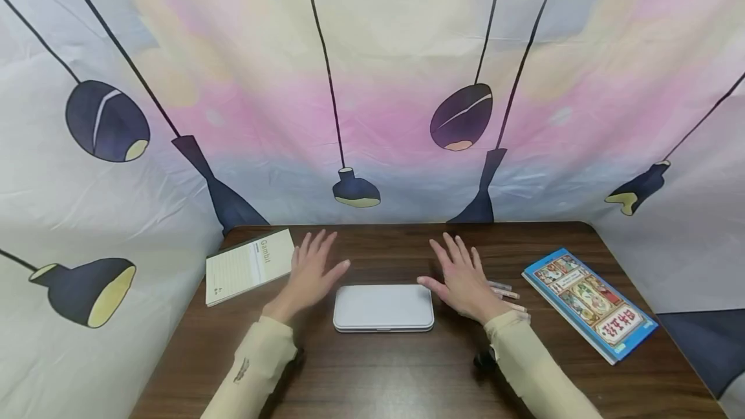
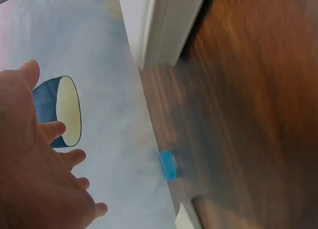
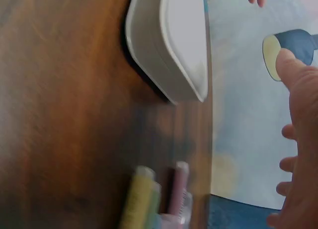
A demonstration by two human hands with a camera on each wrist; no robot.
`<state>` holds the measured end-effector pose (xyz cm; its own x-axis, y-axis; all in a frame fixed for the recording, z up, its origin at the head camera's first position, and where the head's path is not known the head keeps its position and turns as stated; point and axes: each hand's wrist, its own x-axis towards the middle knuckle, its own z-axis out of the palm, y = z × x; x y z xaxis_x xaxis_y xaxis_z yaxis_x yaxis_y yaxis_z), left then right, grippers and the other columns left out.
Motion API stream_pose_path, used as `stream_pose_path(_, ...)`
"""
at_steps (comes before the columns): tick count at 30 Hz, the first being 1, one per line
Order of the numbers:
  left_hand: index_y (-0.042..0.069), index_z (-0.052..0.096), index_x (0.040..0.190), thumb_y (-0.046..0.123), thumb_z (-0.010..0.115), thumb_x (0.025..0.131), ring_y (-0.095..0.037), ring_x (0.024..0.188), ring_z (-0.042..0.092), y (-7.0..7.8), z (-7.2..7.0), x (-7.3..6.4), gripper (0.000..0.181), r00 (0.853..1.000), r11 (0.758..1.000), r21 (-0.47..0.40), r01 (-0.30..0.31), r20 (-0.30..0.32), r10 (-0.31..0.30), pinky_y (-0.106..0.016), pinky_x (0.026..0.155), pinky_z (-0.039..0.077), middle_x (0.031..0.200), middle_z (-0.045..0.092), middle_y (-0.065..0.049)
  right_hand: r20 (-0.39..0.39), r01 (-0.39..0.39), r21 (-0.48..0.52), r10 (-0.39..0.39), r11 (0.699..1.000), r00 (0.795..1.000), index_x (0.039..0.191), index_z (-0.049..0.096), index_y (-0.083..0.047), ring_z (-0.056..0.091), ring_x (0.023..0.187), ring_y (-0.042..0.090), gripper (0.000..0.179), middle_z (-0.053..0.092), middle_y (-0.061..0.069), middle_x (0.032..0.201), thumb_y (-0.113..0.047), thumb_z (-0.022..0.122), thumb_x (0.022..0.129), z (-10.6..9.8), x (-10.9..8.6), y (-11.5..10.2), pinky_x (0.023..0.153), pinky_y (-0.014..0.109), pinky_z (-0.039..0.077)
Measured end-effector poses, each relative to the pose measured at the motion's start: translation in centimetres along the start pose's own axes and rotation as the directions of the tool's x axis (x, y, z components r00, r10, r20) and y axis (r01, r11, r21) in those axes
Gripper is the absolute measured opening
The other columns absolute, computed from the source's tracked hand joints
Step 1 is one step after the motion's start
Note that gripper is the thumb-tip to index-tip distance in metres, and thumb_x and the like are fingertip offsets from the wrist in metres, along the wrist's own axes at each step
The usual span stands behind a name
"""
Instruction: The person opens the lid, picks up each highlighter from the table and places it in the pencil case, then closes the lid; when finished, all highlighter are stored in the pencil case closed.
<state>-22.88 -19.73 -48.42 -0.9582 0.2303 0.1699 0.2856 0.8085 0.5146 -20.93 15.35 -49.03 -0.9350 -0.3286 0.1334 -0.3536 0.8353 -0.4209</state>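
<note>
A flat white case (image 1: 384, 308) with rounded corners lies closed on the table, between both hands. My left hand (image 1: 308, 279) hovers to its left, fingers spread and holding nothing. On the other side, my right hand (image 1: 464, 284) is likewise spread, with the thumb pointing towards the case. Several marker-like pens (image 1: 505, 293) lie beside and partly behind the right hand. The right wrist view shows a yellow one (image 3: 135, 201) and a pink one (image 3: 178, 189) lying near the case's end. A small blue block (image 2: 167, 165) stands on the table in the left wrist view.
A cream notebook (image 1: 247, 267) marked "Gambit" lies at the table's back left. To the right lies a blue book (image 1: 590, 302) with an illustrated cover. The dark wooden table (image 1: 384, 374) ends at a fabric backdrop (image 1: 396, 50) printed with lamps.
</note>
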Motion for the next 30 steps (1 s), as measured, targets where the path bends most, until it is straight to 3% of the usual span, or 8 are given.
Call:
stream_pose_path(4, 0.007, 0.036, 0.164, 0.052, 0.061, 0.101, -0.051, 0.159, 0.011, 0.1, 0.5, -1.1, 0.081, 0.999, 0.998, -0.055, -0.032, 0.015, 0.033, -0.075, 0.121, 0.006, 0.170, 0.028, -0.025, 0.012, 0.071, 0.011, -0.071, 0.997, 0.997, 0.167, 0.033, -0.012, 0.019, 0.158, 0.049, 0.088, 0.022, 0.025, 0.172, -0.062, 0.062, 0.099, 0.9, -0.6, -0.3, 0.120, 0.073, 0.020)
stream_pose_path(7, 0.008, 0.035, 0.165, 0.050, 0.067, 0.100, -0.048, 0.158, 0.019, 0.0, 0.8, -2.0, 0.083, 0.997, 0.992, -0.115, -0.044, 0.063, 0.051, -0.071, 0.123, 0.014, 0.169, 0.032, -0.022, 0.035, 0.128, 0.055, -0.130, 0.990, 0.991, 0.165, 0.037, -0.014, 0.024, 0.156, 0.050, 0.086, 0.026, 0.026, 0.171, -0.059, 0.066, 0.098, 1.5, -1.1, -0.4, 0.119, 0.072, 0.026)
stream_pose_path(12, 0.017, 0.035, 0.166, 0.052, 0.078, 0.093, -0.037, 0.156, 0.031, -0.3, 1.3, -3.6, 0.092, 0.987, 0.979, -0.204, 0.004, 0.158, 0.029, -0.059, 0.125, 0.026, 0.169, 0.037, -0.013, 0.092, 0.179, 0.105, -0.189, 0.978, 0.978, 0.164, 0.041, -0.020, 0.027, 0.156, 0.048, 0.086, 0.031, 0.024, 0.169, -0.061, 0.071, 0.095, 2.4, -1.8, -0.4, 0.118, 0.071, 0.030)
stream_pose_path(19, 0.019, 0.039, 0.164, 0.053, 0.085, 0.086, -0.036, 0.155, 0.035, -1.0, 2.2, -5.0, 0.097, 0.982, 0.975, -0.219, 0.035, 0.188, 0.007, -0.058, 0.124, 0.028, 0.167, 0.041, -0.011, 0.115, 0.186, 0.144, -0.203, 0.972, 0.972, 0.163, 0.043, -0.023, 0.028, 0.156, 0.047, 0.086, 0.032, 0.022, 0.169, -0.060, 0.075, 0.092, 3.5, -2.4, -0.4, 0.114, 0.072, 0.034)
stream_pose_path(30, 0.021, 0.037, 0.165, 0.047, 0.094, 0.076, -0.037, 0.156, 0.033, -1.2, 2.3, -5.7, 0.109, 0.974, 0.963, -0.267, 0.033, 0.224, 0.029, -0.059, 0.124, 0.027, 0.168, 0.039, -0.010, 0.088, 0.226, 0.165, -0.242, 0.960, 0.966, 0.159, 0.049, -0.023, 0.040, 0.150, 0.044, 0.086, 0.035, 0.022, 0.167, -0.058, 0.081, 0.088, 5.2, -3.1, 0.0, 0.114, 0.063, 0.041)
